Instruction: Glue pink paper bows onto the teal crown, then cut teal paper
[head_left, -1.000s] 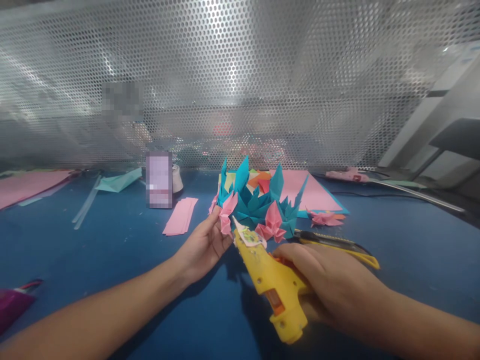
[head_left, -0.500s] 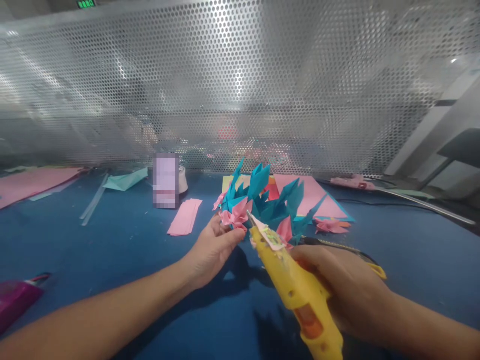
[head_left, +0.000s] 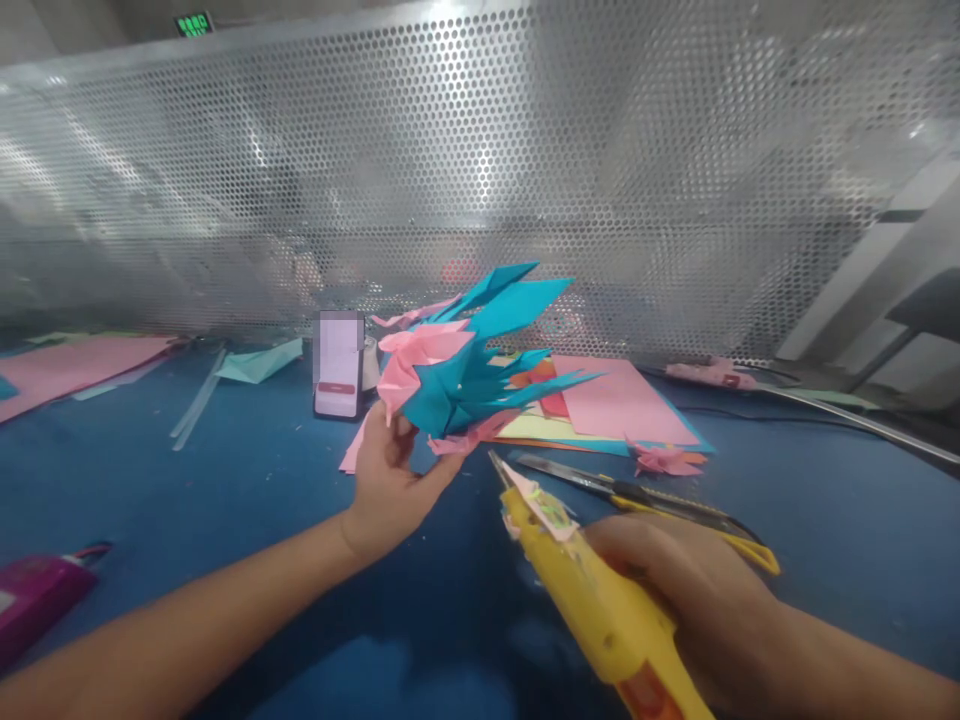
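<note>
My left hand grips a folded-paper piece, a blue origami crown shape with pointed spikes and pink paper flowers on its outside. It is lifted off the table and tilted, its spikes leaning up and to the right. Around the body of a yellow hot glue gun my right hand is closed. The gun's metal nozzle points up and left, just below the paper piece and apart from it. Its lower end runs out of the picture.
A yellow-and-black utility knife lies beyond the glue gun. Behind it are stacked paper sheets and a loose pink paper flower. A phone stands upright left of centre. Clear glue sticks lie further left. A perforated metal screen rises behind.
My left hand has raised the blue paper piece and turned it so its spikes lean right. The glue gun has moved slightly right and down, and its nozzle is now apart from the flowers.
</note>
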